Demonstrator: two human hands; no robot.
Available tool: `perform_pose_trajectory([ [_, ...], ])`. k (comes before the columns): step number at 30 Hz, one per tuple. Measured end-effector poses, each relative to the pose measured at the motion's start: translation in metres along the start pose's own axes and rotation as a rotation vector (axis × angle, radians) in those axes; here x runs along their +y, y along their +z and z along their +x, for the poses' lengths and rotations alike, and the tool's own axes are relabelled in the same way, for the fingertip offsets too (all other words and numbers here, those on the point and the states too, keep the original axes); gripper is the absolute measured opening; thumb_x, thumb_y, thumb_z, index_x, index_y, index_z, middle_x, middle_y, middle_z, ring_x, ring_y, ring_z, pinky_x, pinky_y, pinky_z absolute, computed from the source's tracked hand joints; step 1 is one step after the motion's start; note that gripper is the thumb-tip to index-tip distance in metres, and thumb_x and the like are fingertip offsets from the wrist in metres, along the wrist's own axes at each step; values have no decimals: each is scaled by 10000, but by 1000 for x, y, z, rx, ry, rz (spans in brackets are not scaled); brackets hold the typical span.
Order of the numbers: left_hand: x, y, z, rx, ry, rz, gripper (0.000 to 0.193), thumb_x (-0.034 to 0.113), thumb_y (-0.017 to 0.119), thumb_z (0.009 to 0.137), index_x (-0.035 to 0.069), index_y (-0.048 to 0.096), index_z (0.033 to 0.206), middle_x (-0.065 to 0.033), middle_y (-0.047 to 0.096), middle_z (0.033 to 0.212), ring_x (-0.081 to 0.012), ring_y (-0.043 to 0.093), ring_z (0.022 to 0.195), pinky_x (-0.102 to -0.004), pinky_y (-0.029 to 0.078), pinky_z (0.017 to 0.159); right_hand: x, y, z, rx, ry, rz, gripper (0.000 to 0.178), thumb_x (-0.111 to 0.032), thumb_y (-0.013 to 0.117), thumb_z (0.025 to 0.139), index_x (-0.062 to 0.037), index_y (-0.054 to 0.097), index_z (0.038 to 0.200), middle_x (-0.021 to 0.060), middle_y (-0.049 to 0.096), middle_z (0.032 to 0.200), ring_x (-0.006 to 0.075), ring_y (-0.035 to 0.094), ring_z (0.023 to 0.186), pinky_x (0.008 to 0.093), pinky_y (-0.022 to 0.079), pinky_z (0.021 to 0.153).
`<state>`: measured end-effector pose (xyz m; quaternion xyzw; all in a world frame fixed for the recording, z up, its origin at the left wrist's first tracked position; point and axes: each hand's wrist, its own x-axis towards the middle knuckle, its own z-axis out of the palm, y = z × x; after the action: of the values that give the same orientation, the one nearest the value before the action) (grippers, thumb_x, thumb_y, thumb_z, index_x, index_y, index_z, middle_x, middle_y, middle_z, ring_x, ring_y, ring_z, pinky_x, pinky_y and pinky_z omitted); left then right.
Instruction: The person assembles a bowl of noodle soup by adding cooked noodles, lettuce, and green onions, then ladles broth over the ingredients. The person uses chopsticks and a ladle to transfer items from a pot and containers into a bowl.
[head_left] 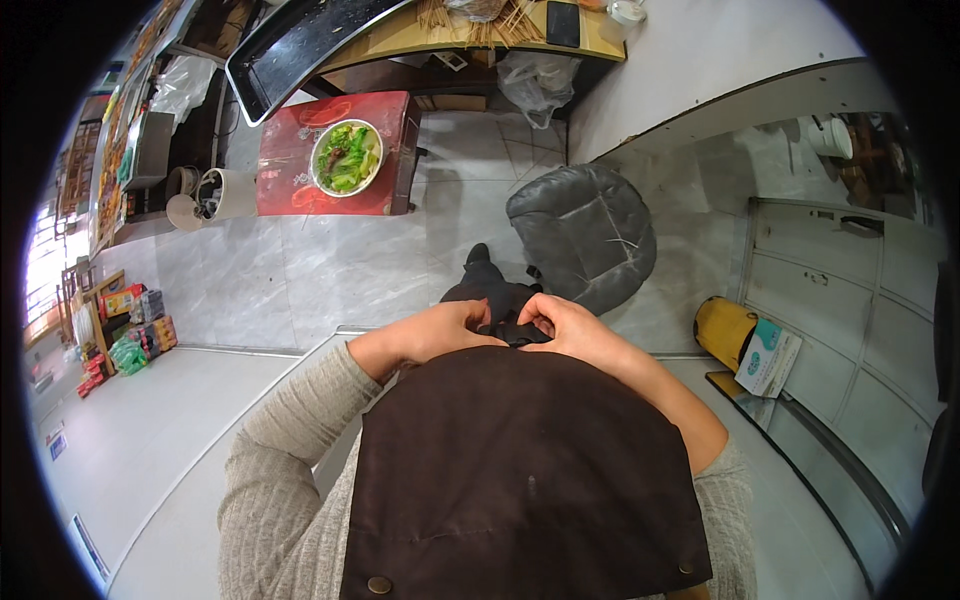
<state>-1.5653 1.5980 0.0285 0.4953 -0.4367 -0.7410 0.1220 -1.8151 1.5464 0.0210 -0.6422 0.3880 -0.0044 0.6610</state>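
In front of my waist both hands meet at a dark, bunched strip, seemingly cloth (pixel 515 333); its exact kind is hard to make out. My left hand (pixel 448 330) pinches it from the left, thumb and fingers curled inward. From the right, my right hand (pixel 572 330) grips it, with the index finger and thumb bent around it. A dark brown apron (pixel 530 450) covers my chest and hides the lower edge of both hands. Its bib has metal snaps at the corners.
A red stool-like table (pixel 280 180) holds a bowl of leafy greens (pixel 347 158). Right of my feet stands a grey cushioned seat (pixel 585 235). At the back is a wooden counter (pixel 400 45) with thin sticks and a black tray (pixel 300 50). A white bin (pixel 237 193) stands left.
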Motion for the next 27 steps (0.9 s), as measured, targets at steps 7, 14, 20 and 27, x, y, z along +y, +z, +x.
perform_pose_trajectory([
  [7,0,-4,-5,-42,-41,231,294,239,741,960,-1,626,1084,16,640,954,-59,562,881,-250,480,764,16,-4,10,-81,91,148,426,-241,866,812,-12,637,1088,46,669,997,128,612,922,303,515,854],
  [14,-31,6,-8,30,-91,-208,389,256,792,909,-16,628,1133,9,651,938,-55,585,823,-229,484,701,26,-5,-1,-55,155,296,420,-208,861,833,3,626,1109,41,666,1004,114,616,915,288,526,836],
  [20,-39,20,-5,106,-51,-466,334,188,789,919,-17,638,1134,-3,686,972,-40,626,795,-206,509,660,22,-4,-4,-46,200,373,366,-126,820,874,2,603,1141,21,636,1015,85,600,928,248,518,836],
  [27,-38,31,-6,151,-27,-555,329,164,771,934,-46,631,1145,-37,699,992,-70,653,840,-222,544,729,7,-5,-4,-153,184,427,404,-96,794,894,4,609,1240,-5,609,1007,67,580,909,230,497,846],
])
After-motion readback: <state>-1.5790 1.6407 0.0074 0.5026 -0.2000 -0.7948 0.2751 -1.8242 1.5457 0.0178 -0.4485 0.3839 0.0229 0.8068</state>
